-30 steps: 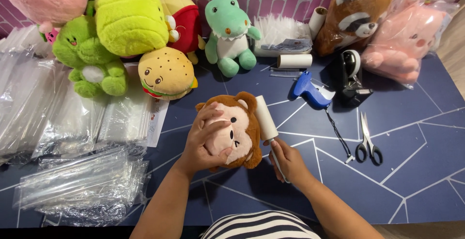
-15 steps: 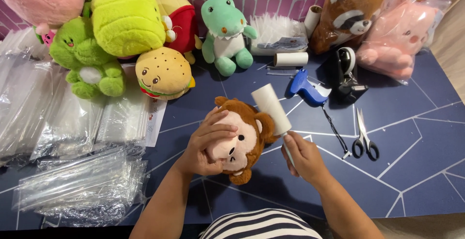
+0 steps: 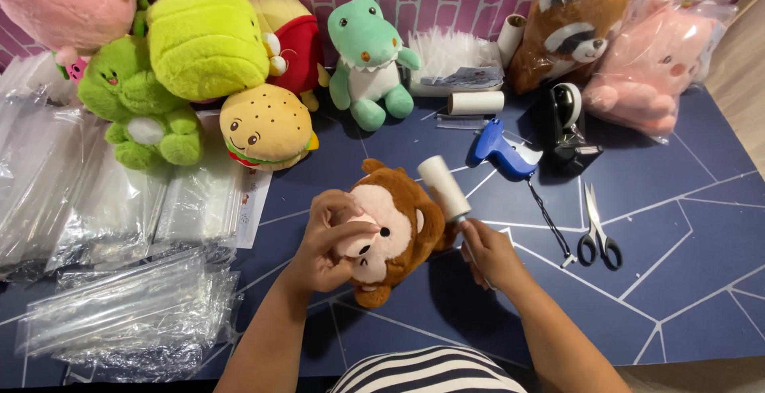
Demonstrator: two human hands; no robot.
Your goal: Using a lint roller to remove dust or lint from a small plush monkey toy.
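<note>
Monkey plush (image 3: 390, 229) held (lint roller (image 3: 443, 187) beside).

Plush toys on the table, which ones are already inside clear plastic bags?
Two at the back right: the brown raccoon plush and the pink plush beside it. The others are unbagged.

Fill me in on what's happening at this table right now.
A person holds a brown monkey plush in the left hand, face up, above a dark blue table. The right hand grips a lint roller, its white roll beside the plush's head. Other plush toys line the back edge, clear plastic bags lie at the left, and scissors and a blue tagging gun lie to the right.
</note>
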